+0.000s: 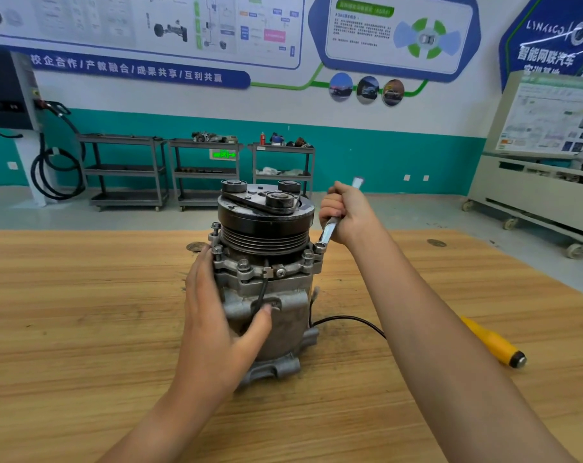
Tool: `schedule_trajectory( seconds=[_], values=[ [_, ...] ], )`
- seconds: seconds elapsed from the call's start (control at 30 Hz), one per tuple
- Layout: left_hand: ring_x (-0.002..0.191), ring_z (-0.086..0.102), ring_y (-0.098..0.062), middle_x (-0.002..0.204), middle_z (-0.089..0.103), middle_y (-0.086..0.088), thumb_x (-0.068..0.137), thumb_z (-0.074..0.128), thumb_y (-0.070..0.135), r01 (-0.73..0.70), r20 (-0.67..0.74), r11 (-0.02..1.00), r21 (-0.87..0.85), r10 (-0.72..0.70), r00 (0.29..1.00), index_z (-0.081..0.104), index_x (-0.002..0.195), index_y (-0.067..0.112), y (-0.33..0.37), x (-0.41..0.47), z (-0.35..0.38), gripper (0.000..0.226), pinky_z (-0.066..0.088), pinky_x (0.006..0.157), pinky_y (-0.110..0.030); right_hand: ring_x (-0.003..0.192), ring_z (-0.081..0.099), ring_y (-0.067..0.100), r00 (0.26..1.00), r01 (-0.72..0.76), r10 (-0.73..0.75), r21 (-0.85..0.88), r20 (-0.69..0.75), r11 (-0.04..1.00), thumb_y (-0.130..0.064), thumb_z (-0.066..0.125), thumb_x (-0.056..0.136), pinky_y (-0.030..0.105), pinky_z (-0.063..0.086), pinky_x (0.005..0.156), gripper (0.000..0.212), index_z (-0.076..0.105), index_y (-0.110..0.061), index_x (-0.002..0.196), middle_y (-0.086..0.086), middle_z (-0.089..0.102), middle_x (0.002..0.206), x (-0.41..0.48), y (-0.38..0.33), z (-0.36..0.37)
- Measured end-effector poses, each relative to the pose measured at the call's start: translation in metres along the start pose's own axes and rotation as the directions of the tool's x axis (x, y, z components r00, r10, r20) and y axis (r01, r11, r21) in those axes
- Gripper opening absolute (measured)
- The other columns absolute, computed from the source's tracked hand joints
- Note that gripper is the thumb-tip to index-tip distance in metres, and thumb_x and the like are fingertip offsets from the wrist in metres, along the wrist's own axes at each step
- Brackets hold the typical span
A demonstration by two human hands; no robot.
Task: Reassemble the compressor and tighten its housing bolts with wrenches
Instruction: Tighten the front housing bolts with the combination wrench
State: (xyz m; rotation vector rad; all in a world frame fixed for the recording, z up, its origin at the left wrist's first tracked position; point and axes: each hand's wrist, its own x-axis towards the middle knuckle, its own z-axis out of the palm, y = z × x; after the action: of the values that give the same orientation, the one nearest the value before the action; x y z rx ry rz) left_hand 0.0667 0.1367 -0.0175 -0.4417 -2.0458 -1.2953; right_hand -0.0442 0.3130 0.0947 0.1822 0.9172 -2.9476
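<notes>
A grey metal compressor (283,315) stands upright on the wooden table (83,312), its black pulley and clutch (266,222) on top. Several housing bolts (244,265) ring the flange below the pulley. My left hand (213,315) wraps round the left side of the housing, thumb pressed on the front. My right hand (345,213) grips a silver ring wrench (328,230), whose ring end sits over the bolt at the flange's right corner. The wrench's far end pokes out above my fist.
A black cable (350,320) runs from the compressor to the right across the table. A yellow-handled tool (494,342) lies at the right, partly behind my forearm. Grey shelf carts (126,172) and a white equipment bench (534,195) stand beyond the table's far edge.
</notes>
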Motion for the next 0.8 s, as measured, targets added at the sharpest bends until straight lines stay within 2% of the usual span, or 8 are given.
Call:
schedule_trajectory(
  seconds=[0.07,0.13,0.3,0.4,0.5,0.57,0.67,0.8],
  values=[
    [0.134,0.021,-0.002,0.139,0.024,0.013,0.069,0.061,0.034,0.018,-0.005,1.0,-0.007,-0.018,1.0,0.013,0.138,0.033,0.001,-0.001,0.001,0.083,0.018,0.109,-0.021,0.021,0.02,0.005,0.997,0.059,-0.053,0.112,-0.06,0.992,-0.022,0.039,0.101,0.014,0.017,0.025,0.039,0.035,-0.014,0.063,-0.007,0.023,0.031,-0.005,0.0,-0.009],
    [0.135,0.022,-0.005,0.139,0.025,0.012,0.07,0.061,0.035,0.038,-0.003,0.999,-0.02,-0.038,0.999,0.015,0.141,0.029,0.002,-0.002,0.002,0.085,0.019,0.11,-0.026,0.022,0.019,0.006,0.983,0.153,-0.135,0.151,-0.122,0.977,-0.017,0.039,0.1,0.015,0.019,0.026,0.037,0.034,-0.015,0.063,-0.007,0.022,0.032,-0.012,-0.002,-0.016],
    [0.137,0.022,-0.008,0.142,0.025,0.01,0.073,0.064,0.033,0.054,0.001,0.998,-0.028,-0.054,0.999,0.016,0.144,0.025,0.003,-0.003,0.0,0.086,0.019,0.112,-0.028,0.025,0.021,0.008,0.922,0.35,-0.313,0.145,-0.228,0.926,-0.012,0.037,0.098,0.014,0.022,0.03,0.03,0.037,-0.013,0.069,-0.007,0.024,0.034,-0.029,-0.003,-0.025],
    [0.138,0.021,-0.01,0.145,0.024,0.006,0.079,0.071,0.02,0.054,-0.007,0.998,-0.031,-0.054,0.998,0.015,0.143,0.026,0.001,-0.003,0.001,0.086,0.019,0.113,-0.031,0.028,0.023,0.007,0.868,0.463,-0.425,0.112,-0.257,0.879,-0.018,0.036,0.101,0.013,0.024,0.032,0.029,0.04,-0.011,0.073,-0.007,0.026,0.036,-0.043,0.002,-0.03],
    [0.138,0.02,-0.01,0.142,0.023,0.01,0.079,0.072,0.017,0.032,-0.015,0.999,-0.027,-0.032,0.999,0.013,0.139,0.032,0.001,-0.003,0.001,0.085,0.018,0.112,-0.029,0.031,0.025,0.008,0.819,0.549,-0.511,0.099,-0.261,0.83,-0.024,0.038,0.101,0.015,0.028,0.035,0.029,0.042,-0.012,0.075,-0.007,0.028,0.038,-0.057,0.008,-0.032],
    [0.139,0.02,-0.013,0.144,0.024,0.006,0.078,0.072,0.013,0.035,-0.017,0.999,-0.025,-0.035,0.999,0.012,0.138,0.031,0.0,-0.003,0.002,0.087,0.018,0.112,-0.031,0.032,0.027,0.008,0.783,0.604,-0.566,0.103,-0.258,0.79,-0.026,0.037,0.102,0.016,0.031,0.037,0.029,0.043,-0.012,0.077,-0.007,0.028,0.04,-0.065,0.014,-0.033],
    [0.14,0.02,-0.016,0.149,0.024,-0.004,0.079,0.072,0.017,0.044,-0.011,0.999,-0.015,-0.045,0.999,0.016,0.144,0.02,0.001,-0.002,0.002,0.086,0.018,0.114,-0.034,0.035,0.028,0.009,0.73,0.673,-0.639,0.093,-0.242,0.734,-0.028,0.036,0.102,0.017,0.038,0.041,0.03,0.045,-0.013,0.078,-0.007,0.028,0.041,-0.077,0.023,-0.036],
    [0.141,0.019,-0.016,0.151,0.023,-0.005,0.077,0.072,0.012,0.062,0.001,0.998,-0.017,-0.062,0.998,0.016,0.146,0.014,0.0,-0.002,0.001,0.088,0.019,0.115,-0.037,0.038,0.031,0.011,0.686,0.726,-0.718,0.06,-0.118,0.685,-0.027,0.035,0.102,0.021,0.044,0.049,0.033,0.048,-0.013,0.074,-0.005,0.027,0.042,-0.094,0.036,-0.041]
  ],
)
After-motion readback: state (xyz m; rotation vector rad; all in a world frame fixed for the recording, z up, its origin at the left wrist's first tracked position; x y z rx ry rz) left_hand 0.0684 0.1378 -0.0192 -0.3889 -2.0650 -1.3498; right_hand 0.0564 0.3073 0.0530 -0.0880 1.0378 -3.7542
